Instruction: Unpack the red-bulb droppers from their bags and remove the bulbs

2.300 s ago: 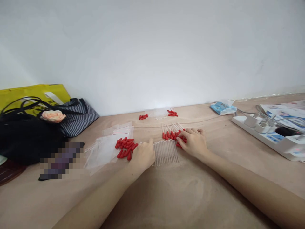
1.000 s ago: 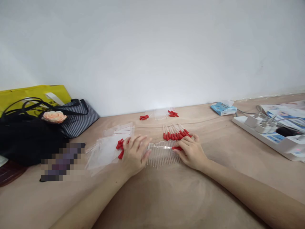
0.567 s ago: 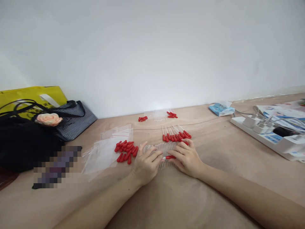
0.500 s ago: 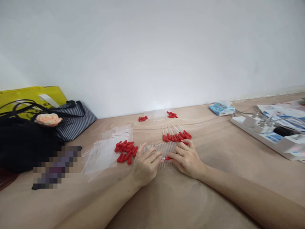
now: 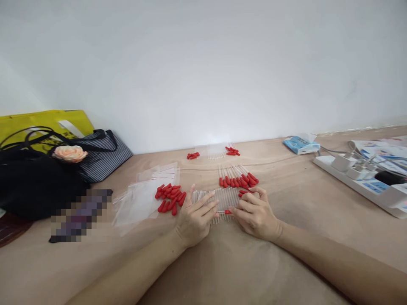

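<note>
My left hand lies over a row of clear glass dropper tubes, its fingers closed on one tube that points to the right. On that tube's right end is a red rubber bulb, pinched by the fingers of my right hand. Another red bulb shows by the raised fingers of the right hand; whether they hold it I cannot tell. Just beyond, droppers with red bulbs fitted lie fanned out. Loose red bulbs are heaped left of my left hand.
Clear zip bags lie at left, near a striped bag and a yellow bag. More red bulbs and bags are by the wall. At right are a tissue pack and a power strip with plugs and cables.
The view has shifted slightly. Both hands stay at the same tube and bulb; the right hand's fingers have drawn a little further to the right and curled more.
</note>
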The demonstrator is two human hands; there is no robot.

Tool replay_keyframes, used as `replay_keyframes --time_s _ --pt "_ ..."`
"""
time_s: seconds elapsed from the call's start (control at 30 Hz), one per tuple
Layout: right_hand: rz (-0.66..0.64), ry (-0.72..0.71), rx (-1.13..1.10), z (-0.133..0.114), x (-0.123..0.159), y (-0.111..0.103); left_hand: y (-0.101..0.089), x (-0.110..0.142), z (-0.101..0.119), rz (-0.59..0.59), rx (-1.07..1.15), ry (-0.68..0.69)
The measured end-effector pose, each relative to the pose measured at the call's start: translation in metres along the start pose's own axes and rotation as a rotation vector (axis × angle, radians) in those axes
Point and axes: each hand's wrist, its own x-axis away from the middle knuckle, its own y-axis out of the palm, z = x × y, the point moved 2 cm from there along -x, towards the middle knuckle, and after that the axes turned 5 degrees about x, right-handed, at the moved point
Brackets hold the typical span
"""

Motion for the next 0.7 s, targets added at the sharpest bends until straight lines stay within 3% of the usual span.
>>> replay_keyframes --time_s 0.23,0.5,0.7 --pt "-0.041 0.229 -0.094 0.021 0.002 0.000 -0.017 0.010 -0.016 0.013 -0.028 -0.231" --pt "-0.131 0.567 -0.024 0.055 0.006 0.007 -0.027 -0.001 -0.052 -0.073 0.234 -0.738" --pt "-0.305 0.612 -0.036 0.059 0.007 0.006 -0.026 -0.005 -0.051 -0.275 0.356 -0.813"
